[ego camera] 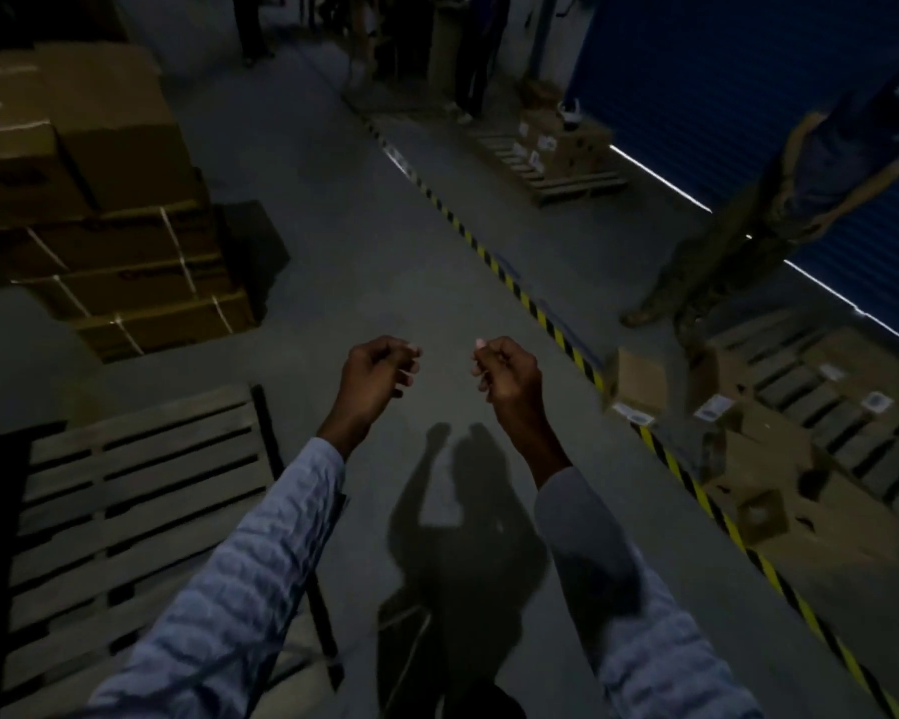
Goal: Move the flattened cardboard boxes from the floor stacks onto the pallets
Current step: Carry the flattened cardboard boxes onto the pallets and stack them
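Both hands hover empty over the grey concrete floor (375, 262) of a dim warehouse, left hand (377, 373) and right hand (504, 376) with fingers loosely curled, touching nothing; a bare wooden pallet (136, 511) lies lower left, slats running left-right; strapped flattened cardboard boxes (141, 288) stack beyond it, long sides angled toward the aisle; yellow-black floor tape (556, 324) runs diagonally.

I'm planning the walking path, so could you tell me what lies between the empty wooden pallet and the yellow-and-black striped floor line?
In the head view, only bare grey floor separates the pallet from the striped line.
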The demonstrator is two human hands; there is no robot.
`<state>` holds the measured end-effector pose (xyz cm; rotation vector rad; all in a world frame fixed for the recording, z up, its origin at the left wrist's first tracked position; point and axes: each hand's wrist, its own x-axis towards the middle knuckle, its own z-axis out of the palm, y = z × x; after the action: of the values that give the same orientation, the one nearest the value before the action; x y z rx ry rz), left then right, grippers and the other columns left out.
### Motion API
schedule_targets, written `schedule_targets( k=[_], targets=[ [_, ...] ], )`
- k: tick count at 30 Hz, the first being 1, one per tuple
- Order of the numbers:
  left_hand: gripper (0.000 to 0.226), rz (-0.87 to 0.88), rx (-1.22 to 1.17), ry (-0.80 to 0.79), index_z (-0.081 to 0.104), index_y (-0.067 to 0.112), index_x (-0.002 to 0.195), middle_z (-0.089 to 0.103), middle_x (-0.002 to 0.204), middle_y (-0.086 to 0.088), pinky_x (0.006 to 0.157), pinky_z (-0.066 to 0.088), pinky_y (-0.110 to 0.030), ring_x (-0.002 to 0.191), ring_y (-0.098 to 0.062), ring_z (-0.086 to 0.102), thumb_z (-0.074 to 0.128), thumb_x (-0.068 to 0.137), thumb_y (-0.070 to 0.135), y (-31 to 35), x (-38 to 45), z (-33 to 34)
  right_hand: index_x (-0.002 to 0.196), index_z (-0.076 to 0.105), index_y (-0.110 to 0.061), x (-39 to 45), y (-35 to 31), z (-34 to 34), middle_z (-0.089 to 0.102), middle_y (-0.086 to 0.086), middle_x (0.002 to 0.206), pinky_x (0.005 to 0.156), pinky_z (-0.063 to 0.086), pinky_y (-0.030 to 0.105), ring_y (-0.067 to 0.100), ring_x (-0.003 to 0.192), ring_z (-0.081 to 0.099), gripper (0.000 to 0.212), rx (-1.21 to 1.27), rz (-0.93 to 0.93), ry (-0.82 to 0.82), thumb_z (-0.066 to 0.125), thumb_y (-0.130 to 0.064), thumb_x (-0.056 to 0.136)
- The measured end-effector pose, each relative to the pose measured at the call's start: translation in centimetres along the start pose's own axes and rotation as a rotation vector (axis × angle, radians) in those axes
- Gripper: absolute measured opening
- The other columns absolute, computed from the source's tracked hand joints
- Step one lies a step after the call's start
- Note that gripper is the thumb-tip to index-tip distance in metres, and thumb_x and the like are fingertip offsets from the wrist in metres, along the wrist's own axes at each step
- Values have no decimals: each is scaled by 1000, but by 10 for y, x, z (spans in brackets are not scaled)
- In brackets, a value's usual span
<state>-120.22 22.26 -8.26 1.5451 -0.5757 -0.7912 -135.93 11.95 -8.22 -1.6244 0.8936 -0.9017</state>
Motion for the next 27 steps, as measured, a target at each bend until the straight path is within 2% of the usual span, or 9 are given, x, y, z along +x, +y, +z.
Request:
schedule_targets(
  k=[2, 5, 8, 12, 15, 18, 21, 24, 27],
  targets=[
    [20, -19, 14, 41, 73, 14, 92, 69, 78, -4, 59, 46, -26, 67, -19, 62, 55, 101, 10, 6, 46, 8, 80, 61, -4, 53, 8, 4, 65, 9, 76, 53, 42, 19, 13, 63, 57, 34, -10, -5, -48, 59, -31, 100],
    [20, -29, 24, 115, 73, 14, 94, 70, 79, -4, 60, 47, -26, 68, -19, 62, 55, 102, 11, 11, 125, 18, 79, 64, -10, 145, 25, 20, 67, 1, 76, 54, 42, 18, 8, 62, 59, 31, -36, 46, -129, 61, -32, 100],
    [21, -14, 36, 186, 73, 11, 96, 70, 81, -5, 61, 46, -27, 69, -20, 62, 54, 104, 12, 21, 209, 24, 84, 66, -4, 246, 39, 45, 67, -3, 75, 54, 43, 18, 8, 61, 60, 38, -60, -11, -222, 61, -39, 97],
    [22, -32, 31, 329, 73, 11, 98, 70, 83, -4, 63, 48, -29, 70, -20, 64, 53, 105, 17, 42, 319, 21, 88, 65, -1, 385, 36, 88, 67, 0, 77, 52, 44, 13, -1, 59, 57, 36, -87, -43, -378, 60, -34, 102],
    [22, -47, 3, 397, 72, 7, 104, 68, 83, -4, 65, 46, -30, 71, -20, 62, 52, 106, 17, 63, 381, 10, 90, 66, -1, 464, 24, 124, 68, 4, 82, 53, 43, 11, 3, 63, 59, 37, -79, -66, -455, 59, -35, 102],
    [19, -58, -43, 489, 71, 10, 98, 65, 78, -3, 62, 44, -28, 66, -17, 58, 54, 105, 17, 85, 444, -10, 89, 66, -1, 539, 12, 171, 67, 0, 79, 51, 43, 11, 6, 65, 59, 36, -56, -55, -517, 60, -34, 101],
    [16, -15, -90, 580, 68, 11, 87, 60, 64, 3, 56, 38, -25, 58, -15, 52, 62, 101, 16, 94, 508, -42, 87, 66, -2, 602, 8, 226, 68, 3, 78, 53, 44, 14, 8, 63, 59, 36, -72, -104, -580, 60, -34, 101],
    [12, 28, -81, 657, 67, 5, 95, 58, 67, -2, 51, 41, -21, 59, -13, 52, 60, 102, 10, 97, 579, -81, 83, 65, -6, 668, 14, 295, 69, 5, 78, 64, 49, 24, 12, 67, 61, 32, -97, -175, -634, 62, -33, 100],
    [12, 31, -106, 688, 68, 4, 99, 58, 70, -6, 54, 46, -20, 63, -16, 55, 59, 104, 10, 93, 646, -128, 81, 63, -14, 724, 16, 363, 66, 0, 75, 58, 47, 18, 9, 63, 59, 26, -82, -178, -690, 62, -31, 100]
  ],
)
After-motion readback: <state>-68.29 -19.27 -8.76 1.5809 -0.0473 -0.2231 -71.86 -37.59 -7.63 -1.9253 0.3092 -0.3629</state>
